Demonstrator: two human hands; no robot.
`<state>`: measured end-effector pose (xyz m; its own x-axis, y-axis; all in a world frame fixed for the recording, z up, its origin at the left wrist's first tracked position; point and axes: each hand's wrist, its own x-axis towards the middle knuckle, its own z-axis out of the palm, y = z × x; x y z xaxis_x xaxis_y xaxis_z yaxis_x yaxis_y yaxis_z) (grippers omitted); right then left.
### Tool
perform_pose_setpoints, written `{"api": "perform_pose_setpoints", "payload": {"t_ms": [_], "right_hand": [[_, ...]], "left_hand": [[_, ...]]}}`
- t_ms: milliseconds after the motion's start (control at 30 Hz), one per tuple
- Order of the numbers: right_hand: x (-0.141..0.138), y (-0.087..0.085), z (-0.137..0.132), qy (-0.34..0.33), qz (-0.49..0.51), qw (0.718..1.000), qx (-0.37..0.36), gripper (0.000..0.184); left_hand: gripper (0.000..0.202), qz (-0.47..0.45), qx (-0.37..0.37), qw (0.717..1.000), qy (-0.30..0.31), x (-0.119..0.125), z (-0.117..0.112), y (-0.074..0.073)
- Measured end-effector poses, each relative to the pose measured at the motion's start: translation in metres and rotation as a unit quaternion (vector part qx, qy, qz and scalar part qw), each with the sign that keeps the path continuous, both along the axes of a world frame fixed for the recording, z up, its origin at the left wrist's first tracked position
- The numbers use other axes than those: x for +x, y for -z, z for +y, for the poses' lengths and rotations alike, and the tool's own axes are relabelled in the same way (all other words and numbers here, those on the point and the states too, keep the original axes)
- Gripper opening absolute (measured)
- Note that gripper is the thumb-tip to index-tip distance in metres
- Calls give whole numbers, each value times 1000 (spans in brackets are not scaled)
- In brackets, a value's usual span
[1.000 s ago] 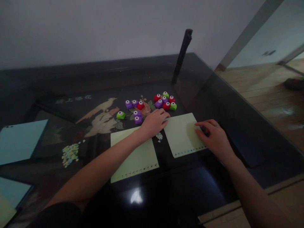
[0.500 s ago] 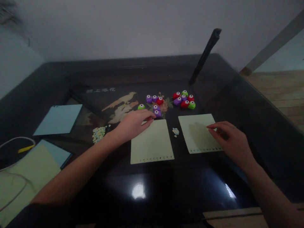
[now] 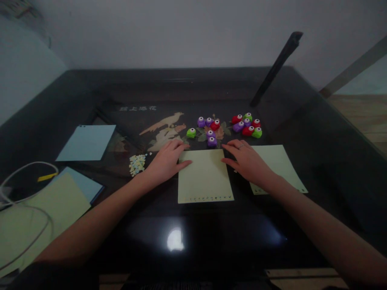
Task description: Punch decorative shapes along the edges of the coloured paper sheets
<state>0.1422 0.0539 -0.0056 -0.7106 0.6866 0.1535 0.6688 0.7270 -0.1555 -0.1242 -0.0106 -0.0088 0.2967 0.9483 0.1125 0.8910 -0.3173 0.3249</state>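
A pale yellow-green sheet of paper (image 3: 205, 179) lies flat on the dark table, a row of punched holes along its near edge. My left hand (image 3: 167, 162) is at its upper left corner, thumb over the sheet and fingers apart from it. At the upper right corner is my right hand (image 3: 248, 162), thumb and fingers also spread, a ring on one finger. Neither hand grips anything visible. A second similar sheet (image 3: 275, 161) lies partly under my right forearm. Small pale paper bits (image 3: 137, 164) are heaped beside my left wrist; a smaller heap is mostly hidden behind my right hand.
Beyond the sheets sit purple, red and green eyeball-topped clips, one group at centre (image 3: 211, 141) and another at right (image 3: 248, 130). Blue sheets (image 3: 87, 143), a yellow-green sheet (image 3: 45, 217) and a white cable (image 3: 28, 165) lie at left. A dark post (image 3: 276, 68) rises at the back right.
My right hand has moved left from the right sheet to the middle sheet's upper right corner. My left hand has drawn back from the purple clips to the upper left corner. The view has shifted slightly.
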Motion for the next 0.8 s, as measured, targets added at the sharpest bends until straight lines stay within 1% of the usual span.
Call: {"api": "perform_pose_setpoints", "payload": {"t_ms": [133,200,367,533,700,800], "right_hand": [[-8,4,0,9,-39,999,16,52],[-8,4,-1,7,-41,999,18,52],[-7,4,-3,5,-30,999,15,45],[-7,4,-4,12,5,1000,4,40],[-8,4,-5,21,27,999,-12,28],[-8,3,-5,24,30,999,-15,25]], "left_hand": [[49,19,-7,1000,4,0,0,1],[48,21,-11,1000,6,1,-1,1],[45,27,-16,1000,2,1,-1,0],[41,25,-7,1000,5,2,-2,0],[39,22,-1,1000,1,4,-4,-3],[37,20,-1,1000,2,5,-5,-4]]}}
